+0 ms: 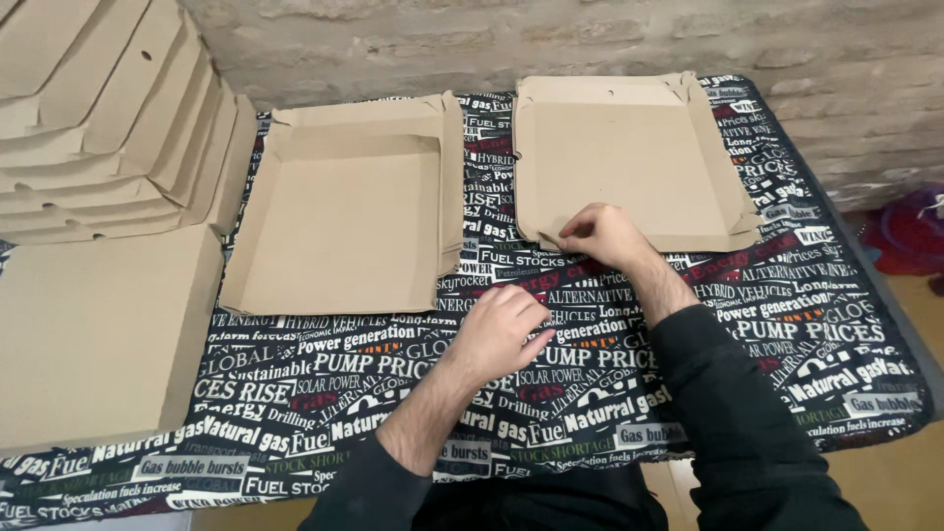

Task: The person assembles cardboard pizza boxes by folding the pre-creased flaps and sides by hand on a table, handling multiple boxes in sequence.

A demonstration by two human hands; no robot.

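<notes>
The right hand (602,236) pinches the near edge of the right tray (629,157). The left hand (500,329) rests loosely curled and empty on the desk (787,324).

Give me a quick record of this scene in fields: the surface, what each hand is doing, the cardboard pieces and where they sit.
surface: table under a black cloth covered in printed words
right hand: fingers pinch the near edge of the right cardboard tray
left hand: loosely curled, resting on the cloth, holding nothing
middle tray: folded cardboard tray, walls partly raised, left of the first
stack: flat cardboard blanks piled at far left
closed box: plain cardboard, near left
backdrop: rough stone wall
</notes>
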